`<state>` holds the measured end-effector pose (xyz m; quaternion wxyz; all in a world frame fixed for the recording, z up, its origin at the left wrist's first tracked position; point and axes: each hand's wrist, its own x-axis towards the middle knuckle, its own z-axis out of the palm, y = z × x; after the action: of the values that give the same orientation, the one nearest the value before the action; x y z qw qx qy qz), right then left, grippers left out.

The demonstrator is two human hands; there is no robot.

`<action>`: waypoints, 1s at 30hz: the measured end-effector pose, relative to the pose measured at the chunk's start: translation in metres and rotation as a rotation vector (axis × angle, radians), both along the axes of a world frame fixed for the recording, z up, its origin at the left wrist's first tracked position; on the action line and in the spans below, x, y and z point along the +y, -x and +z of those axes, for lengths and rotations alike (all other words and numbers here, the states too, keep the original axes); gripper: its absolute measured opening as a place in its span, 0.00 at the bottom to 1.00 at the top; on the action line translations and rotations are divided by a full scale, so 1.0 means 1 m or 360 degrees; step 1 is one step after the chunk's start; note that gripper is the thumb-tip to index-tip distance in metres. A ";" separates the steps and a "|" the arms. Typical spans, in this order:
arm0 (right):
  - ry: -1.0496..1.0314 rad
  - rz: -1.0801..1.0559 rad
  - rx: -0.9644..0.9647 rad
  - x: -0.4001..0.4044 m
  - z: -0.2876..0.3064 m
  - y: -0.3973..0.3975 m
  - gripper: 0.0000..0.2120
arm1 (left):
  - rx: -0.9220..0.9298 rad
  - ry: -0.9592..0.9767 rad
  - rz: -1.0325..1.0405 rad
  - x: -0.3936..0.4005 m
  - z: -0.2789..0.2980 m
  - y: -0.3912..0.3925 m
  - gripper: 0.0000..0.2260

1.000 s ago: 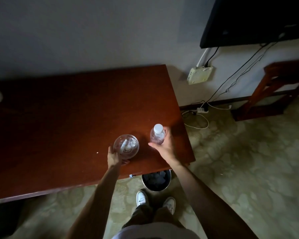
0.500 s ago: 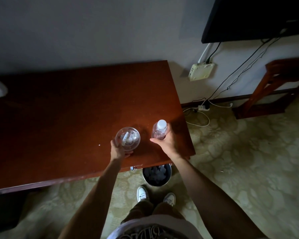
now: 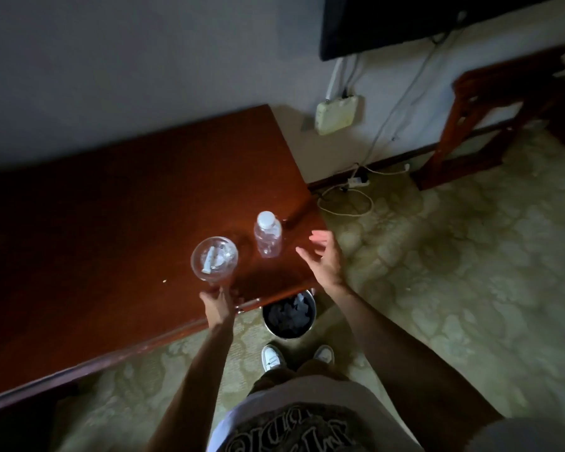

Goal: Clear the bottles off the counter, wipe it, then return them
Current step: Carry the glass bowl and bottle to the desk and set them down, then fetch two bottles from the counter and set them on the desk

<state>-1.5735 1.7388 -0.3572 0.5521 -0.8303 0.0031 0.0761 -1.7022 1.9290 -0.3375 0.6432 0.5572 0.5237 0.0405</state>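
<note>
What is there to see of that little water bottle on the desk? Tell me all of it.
The water bottle is small, of clear plastic, with a white screw cap on top. It stands upright on the reddish-brown wooden desk, near its right end, beside a clear plastic cup. It looks empty or nearly so. Nothing touches it: the right hand hangs open just to its right, apart from it.

hotel-type room | wall TV [image 3: 405, 21] | patterned carpet [image 3: 470, 272] | wooden desk [image 3: 111, 223]

I see a tabletop [image 3: 111, 207] bearing a bottle [image 3: 268, 234] and cup [image 3: 214, 259] near its right front corner.
</note>
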 end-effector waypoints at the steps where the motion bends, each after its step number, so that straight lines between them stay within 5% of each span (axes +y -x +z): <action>1: -0.0002 -0.0078 0.0024 -0.015 0.003 0.007 0.23 | -0.0023 0.0034 -0.0164 -0.014 0.001 0.000 0.08; 7: 0.0138 -0.0413 0.0439 -0.140 -0.026 0.085 0.09 | 0.0457 0.0322 -0.1442 -0.102 -0.012 -0.027 0.11; 11: 0.0330 -0.0696 0.0986 -0.228 -0.046 0.184 0.12 | 0.0742 0.0243 -0.1994 -0.155 -0.035 -0.045 0.08; 17: 0.0155 -0.1317 0.1442 -0.308 -0.076 0.292 0.11 | 0.0643 0.0198 -0.2230 -0.266 -0.043 -0.129 0.11; 22: -0.0083 -0.1626 0.1507 -0.352 -0.078 0.281 0.10 | 0.0545 -0.0053 -0.2557 -0.391 -0.053 -0.190 0.09; 26: -0.0091 -0.1405 0.1589 -0.425 -0.076 0.239 0.17 | 0.0626 -0.0061 -0.2581 -0.457 -0.078 -0.207 0.07; 30: 0.0039 -0.1216 0.1490 -0.532 -0.073 0.160 0.07 | 0.1001 -0.0060 -0.2390 -0.468 -0.099 -0.218 0.14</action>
<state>-1.7337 1.2070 -0.4302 0.4707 -0.6551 0.5446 0.2297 -1.4847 1.4613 -0.4362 0.3123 0.7558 0.1656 -0.5512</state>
